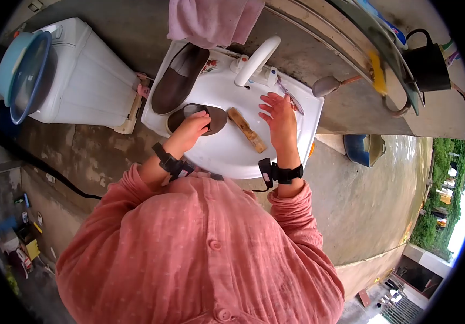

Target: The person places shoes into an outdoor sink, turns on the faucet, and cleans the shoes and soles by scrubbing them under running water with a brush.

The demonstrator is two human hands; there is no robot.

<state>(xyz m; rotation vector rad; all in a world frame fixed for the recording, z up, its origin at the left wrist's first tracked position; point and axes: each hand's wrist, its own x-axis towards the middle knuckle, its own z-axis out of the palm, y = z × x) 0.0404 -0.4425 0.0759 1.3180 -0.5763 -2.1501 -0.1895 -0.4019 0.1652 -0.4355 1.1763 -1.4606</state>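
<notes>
I look down at a white wash basin point(227, 154). My left hand point(192, 129) grips a brown shoe point(217, 119) lying in the bowl. A second brown shoe point(178, 78) rests on the basin's left rim. My right hand point(280, 119) is open, fingers spread, hovering over the bowl just right of a wooden scrubbing brush point(247, 130) that lies in the basin. The white tap point(255, 60) stands at the back of the basin, beyond my right hand.
A pink cloth point(211, 19) hangs above the basin. A white washing machine point(84, 81) with a blue bowl point(24, 70) on it stands to the left. A ladle point(327, 85), a black watering can point(427, 65) and a blue tub point(363, 149) are at the right.
</notes>
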